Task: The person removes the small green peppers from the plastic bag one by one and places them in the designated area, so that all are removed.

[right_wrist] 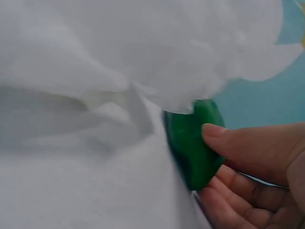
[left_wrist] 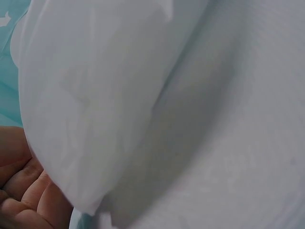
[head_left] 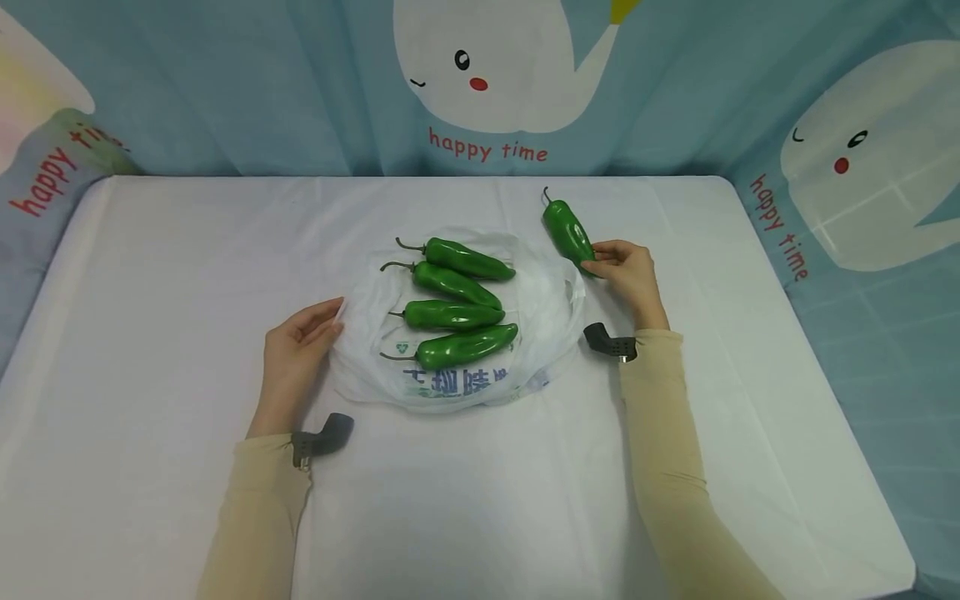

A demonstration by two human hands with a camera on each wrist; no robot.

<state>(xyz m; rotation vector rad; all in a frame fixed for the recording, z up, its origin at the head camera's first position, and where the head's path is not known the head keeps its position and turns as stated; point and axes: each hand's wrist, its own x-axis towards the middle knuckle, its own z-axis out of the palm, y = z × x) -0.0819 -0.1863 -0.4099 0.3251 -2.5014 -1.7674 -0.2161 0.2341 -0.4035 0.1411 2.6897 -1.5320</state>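
My right hand [head_left: 626, 271] pinches the lower end of a green pepper [head_left: 566, 229] between thumb and fingers, just beyond the bag's right edge. In the right wrist view the thumb lies on the pepper's glossy side [right_wrist: 198, 143], and white plastic covers part of it. My left hand [head_left: 300, 354] pinches the left edge of a white plastic bag [head_left: 367, 379] between thumb and fingertips. Several green peppers [head_left: 457, 315] lie in a stack of rows on the bag, stems to the left. Bag plastic [left_wrist: 95, 95] fills much of the left wrist view.
A white cloth [head_left: 465, 500] covers the table. Blue curtains [head_left: 300, 83] with whale prints and red lettering stand behind it and along both sides. A dark wrist mount [head_left: 326, 437] sits on the left wrist, another mount [head_left: 609, 343] on the right.
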